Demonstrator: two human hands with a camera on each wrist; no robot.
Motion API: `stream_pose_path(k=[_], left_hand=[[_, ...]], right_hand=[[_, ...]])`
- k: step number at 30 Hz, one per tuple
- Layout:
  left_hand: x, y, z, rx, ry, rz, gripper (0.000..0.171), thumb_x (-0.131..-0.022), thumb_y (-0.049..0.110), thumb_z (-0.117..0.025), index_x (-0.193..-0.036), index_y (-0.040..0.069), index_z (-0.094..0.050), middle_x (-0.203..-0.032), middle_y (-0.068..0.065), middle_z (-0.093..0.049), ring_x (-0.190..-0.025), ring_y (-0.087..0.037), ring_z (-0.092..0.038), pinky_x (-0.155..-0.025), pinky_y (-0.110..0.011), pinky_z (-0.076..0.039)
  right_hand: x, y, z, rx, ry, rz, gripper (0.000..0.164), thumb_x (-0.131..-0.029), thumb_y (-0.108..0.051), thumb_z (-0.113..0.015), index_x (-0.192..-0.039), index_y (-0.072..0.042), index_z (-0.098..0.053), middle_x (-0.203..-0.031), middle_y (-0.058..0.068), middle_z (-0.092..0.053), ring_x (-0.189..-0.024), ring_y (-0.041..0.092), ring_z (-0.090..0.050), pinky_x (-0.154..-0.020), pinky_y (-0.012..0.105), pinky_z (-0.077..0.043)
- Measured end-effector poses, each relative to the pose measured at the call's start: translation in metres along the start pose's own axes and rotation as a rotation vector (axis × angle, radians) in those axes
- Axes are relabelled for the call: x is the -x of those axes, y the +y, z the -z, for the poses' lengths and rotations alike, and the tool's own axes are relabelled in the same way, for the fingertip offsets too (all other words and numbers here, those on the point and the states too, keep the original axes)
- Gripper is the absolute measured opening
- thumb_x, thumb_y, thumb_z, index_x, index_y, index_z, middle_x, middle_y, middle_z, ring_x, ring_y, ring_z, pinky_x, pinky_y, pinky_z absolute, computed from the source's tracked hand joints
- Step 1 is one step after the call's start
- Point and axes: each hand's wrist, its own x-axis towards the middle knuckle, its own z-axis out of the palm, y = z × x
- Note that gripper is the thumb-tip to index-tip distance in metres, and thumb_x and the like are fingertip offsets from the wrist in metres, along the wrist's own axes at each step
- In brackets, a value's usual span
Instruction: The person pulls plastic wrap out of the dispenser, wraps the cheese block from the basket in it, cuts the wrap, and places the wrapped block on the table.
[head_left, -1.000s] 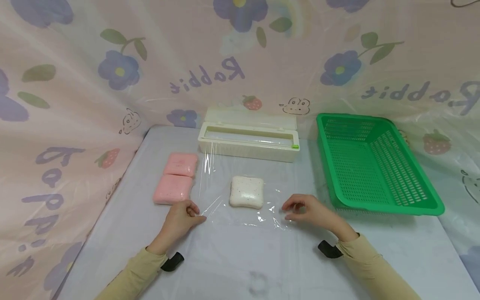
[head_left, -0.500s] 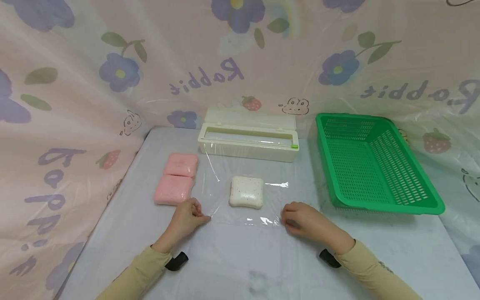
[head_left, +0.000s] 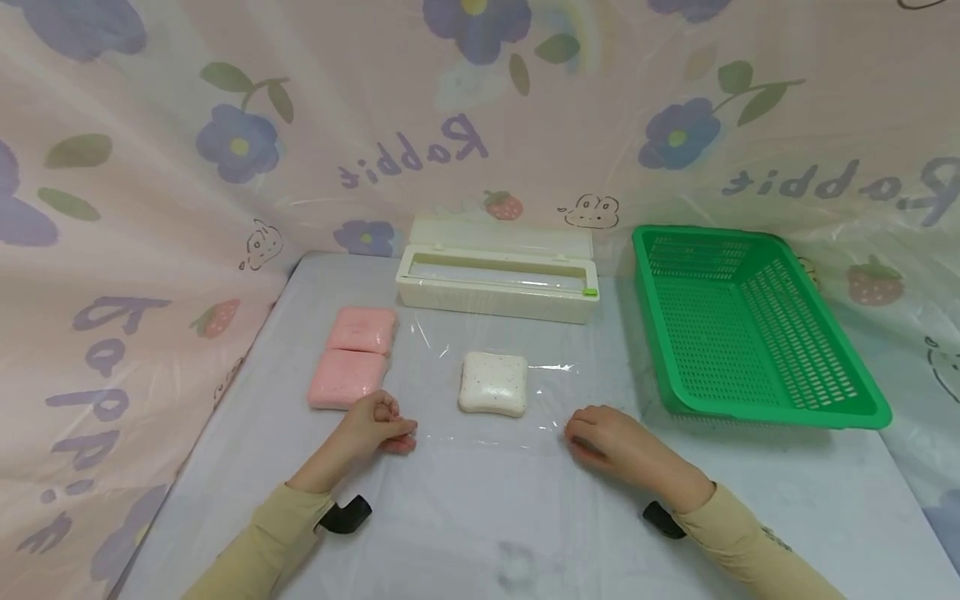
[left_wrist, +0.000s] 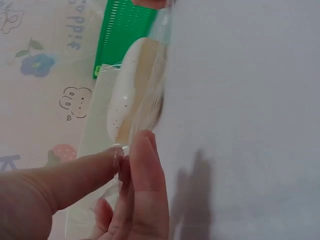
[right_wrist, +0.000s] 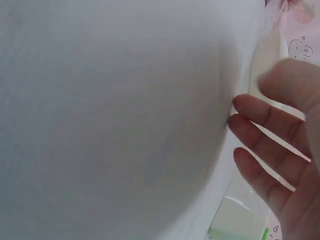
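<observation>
A sheet of clear cling film [head_left: 442, 417] lies on the table, running forward from a cream film dispenser [head_left: 498, 298]. On the film sits a white, dark-speckled bar of soap [head_left: 492, 384]. My left hand [head_left: 367, 433] pinches the film's near left corner between thumb and fingers; the left wrist view shows the film at the fingertips, with the soap [left_wrist: 125, 95] beyond. At the near right corner is my right hand [head_left: 618, 446]. Its fingers [right_wrist: 265, 135] are loosely extended in the right wrist view, the thumb apart from them, with no film visible between.
Two pink soap bars [head_left: 347, 379] lie end to end, left of the film and just beyond my left hand. A green plastic basket [head_left: 772, 417] stands at the right. Behind the dispenser, its lid raised, hangs a printed curtain [head_left: 300, 192].
My right hand has shifted slightly nearer at the film's right corner, its fingers drawn closer together. The left hand's fingers have adjusted at the left corner. The film's near edge looks flatter; the soap stays put.
</observation>
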Motion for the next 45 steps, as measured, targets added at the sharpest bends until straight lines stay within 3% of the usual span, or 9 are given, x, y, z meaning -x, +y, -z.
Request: stream_pose_path(k=[5,10,15,17,21,24,30,38,45], left_hand=[[-0.002,0.005,0.001,0.111,-0.045,0.031,0.022,-0.088,-0.004,-0.063,-0.088,-0.001,-0.04,-0.079,-0.013,-0.063,-0.075,-0.021,-0.069,-0.075,-0.034,-0.057],[-0.004,0.01,0.001,0.312,-0.053,0.136,0.02,-0.091,-0.003,-0.059,-0.093,-0.002,-0.039,-0.09,-0.017,-0.058,-0.087,-0.025,-0.068,-0.085,-0.034,-0.054],[-0.004,0.018,0.0,0.668,-0.066,0.211,0.008,-0.094,-0.008,-0.05,-0.1,-0.008,-0.045,-0.105,-0.023,-0.051,-0.105,-0.03,-0.062,-0.099,-0.035,-0.045],[-0.004,0.022,-0.002,0.85,-0.064,0.237,0.02,-0.095,-0.009,-0.047,-0.115,-0.011,-0.043,-0.12,-0.026,-0.045,-0.114,-0.032,-0.056,-0.102,-0.035,-0.042],[-0.004,0.027,-0.008,1.198,-0.013,0.293,0.052,-0.096,-0.01,-0.042,-0.143,-0.007,-0.019,-0.146,-0.023,-0.022,-0.128,-0.035,-0.042,-0.103,-0.035,-0.041],[-0.004,0.028,-0.013,1.348,0.021,0.314,0.061,-0.097,-0.01,-0.038,-0.149,-0.002,-0.008,-0.151,-0.021,-0.015,-0.134,-0.035,-0.033,-0.104,-0.036,-0.04],[-0.006,0.029,-0.021,1.378,0.045,0.297,0.06,-0.099,-0.008,-0.032,-0.15,-0.002,-0.002,-0.153,-0.022,-0.012,-0.139,-0.033,-0.025,-0.108,-0.035,-0.035],[-0.011,0.029,-0.03,1.213,0.079,0.247,0.059,-0.103,0.002,-0.037,-0.151,-0.001,-0.002,-0.154,-0.024,-0.011,-0.141,-0.034,-0.018,-0.114,-0.041,-0.023],[-0.013,0.028,-0.032,1.123,0.137,0.214,0.076,-0.104,0.028,-0.036,-0.144,0.0,0.023,-0.155,-0.026,-0.007,-0.142,-0.035,-0.013,-0.115,-0.046,-0.017]], right_hand=[[0.001,-0.002,0.004,-0.045,-0.017,-0.114,0.015,-0.086,-0.004,-0.067,-0.093,-0.013,-0.057,-0.08,-0.012,-0.05,-0.07,0.006,-0.049,-0.064,0.026,-0.047],[-0.001,0.001,0.004,-0.104,-0.012,-0.228,0.013,-0.091,-0.002,-0.06,-0.094,-0.012,-0.052,-0.075,-0.013,-0.045,-0.065,0.004,-0.043,-0.06,0.021,-0.044],[-0.005,0.006,0.003,-0.165,0.011,-0.302,0.012,-0.095,-0.004,-0.058,-0.097,-0.011,-0.048,-0.072,-0.012,-0.045,-0.062,0.004,-0.043,-0.056,0.02,-0.041],[-0.008,0.008,0.003,-0.201,0.014,-0.332,0.011,-0.096,-0.004,-0.055,-0.096,-0.011,-0.047,-0.07,-0.012,-0.044,-0.06,0.004,-0.042,-0.054,0.021,-0.04],[-0.013,0.013,0.002,-0.287,0.02,-0.404,0.01,-0.098,-0.003,-0.051,-0.093,-0.011,-0.047,-0.067,-0.011,-0.046,-0.057,0.003,-0.043,-0.051,0.021,-0.04],[-0.018,0.016,0.001,-0.329,0.019,-0.468,0.012,-0.097,-0.002,-0.052,-0.09,-0.011,-0.048,-0.065,-0.01,-0.047,-0.055,0.004,-0.044,-0.05,0.022,-0.041],[-0.028,0.017,-0.003,-0.325,-0.005,-0.609,0.01,-0.093,-0.001,-0.056,-0.085,-0.008,-0.055,-0.064,-0.007,-0.05,-0.057,0.009,-0.046,-0.052,0.025,-0.042],[-0.038,0.006,-0.007,-0.169,-0.024,-0.695,0.01,-0.08,-0.008,-0.068,-0.076,-0.012,-0.059,-0.066,-0.005,-0.047,-0.06,0.011,-0.044,-0.052,0.026,-0.039],[-0.036,0.007,-0.003,-0.214,-0.01,-0.711,0.011,-0.086,-0.016,-0.069,-0.083,-0.011,-0.06,-0.063,-0.006,-0.047,-0.057,0.011,-0.043,-0.05,0.027,-0.038]])
